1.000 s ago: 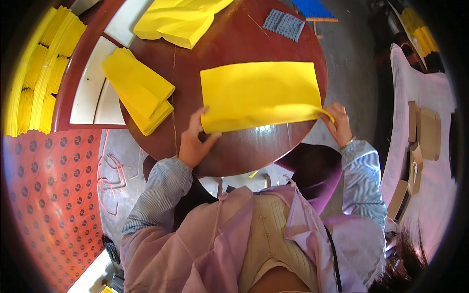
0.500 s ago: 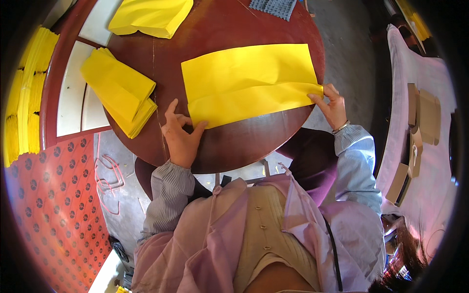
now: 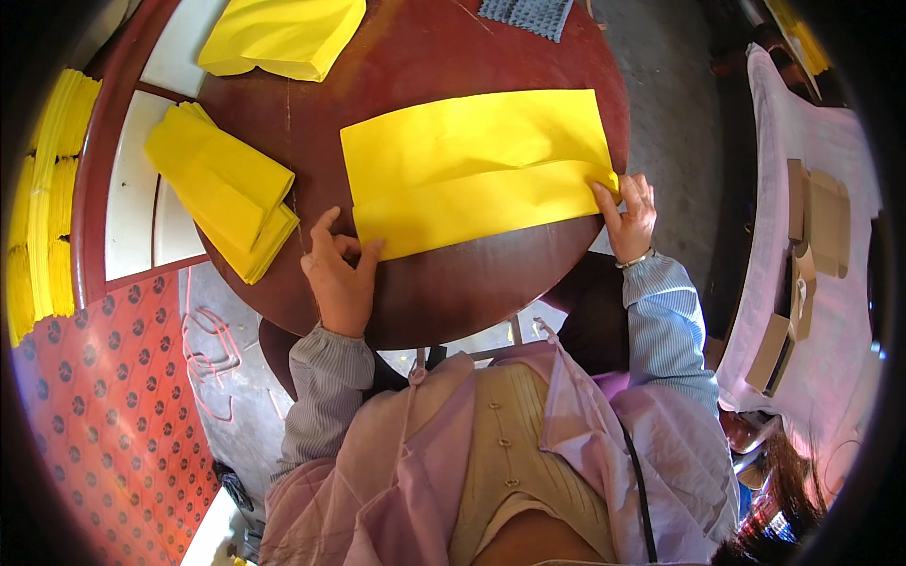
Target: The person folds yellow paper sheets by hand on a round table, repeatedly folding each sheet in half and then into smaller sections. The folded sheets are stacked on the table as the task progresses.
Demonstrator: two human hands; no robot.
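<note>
A flat yellow sheet [image 3: 477, 156], cloth-like and folded along its near side, lies on a round dark-red table [image 3: 444, 47]. At the sheet's near left corner is my left hand [image 3: 342, 283], its thumb tip at the edge and its index finger raised well apart. My right hand [image 3: 630, 222] pinches the right end of the folded strip, thumb on top and fingers around the edge. To the left of the sheet rests a folded stack of the same yellow material [image 3: 222, 189]. Another yellow folded piece [image 3: 283, 38] lies at the far left of the table.
A grey textured piece [image 3: 528, 14] sits at the table's far edge. Tall yellow stacks [image 3: 42, 208] stand at the far left beside white panels [image 3: 132, 179]. On the right, open cardboard boxes [image 3: 826, 222] lie on a pale pink cloth [image 3: 779, 123]. A pink cord [image 3: 212, 344] trails on the floor.
My left hand has slid slightly left and down, its thumb now at the sheet's very corner. My right hand has shifted a little left and down, still pinching the sheet.
</note>
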